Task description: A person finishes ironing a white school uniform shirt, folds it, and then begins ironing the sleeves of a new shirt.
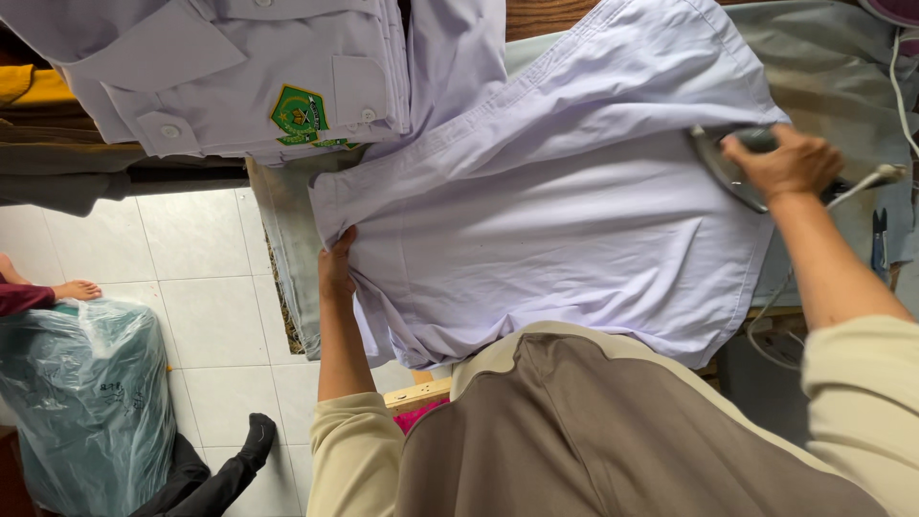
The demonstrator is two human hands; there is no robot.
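A pale lilac shirt (565,211) lies spread over a padded ironing surface (823,67). My left hand (337,268) pinches the shirt's edge at the left side of the board, fingers closed on the cloth. My right hand (787,163) grips the handle of a dark iron (732,172) that rests on the shirt's right part. The iron's white cord (862,182) runs off to the right. My beige sleeves and brown garment fill the lower part of the view.
A stack of folded pale shirts (239,77) with a green badge sits at the top left. Below lies white tiled floor (201,287) with a plastic-wrapped bundle (86,402). Another person's bare foot (77,289) and a dark-socked foot (257,436) show at the left. Scissors (879,239) lie at the right edge.
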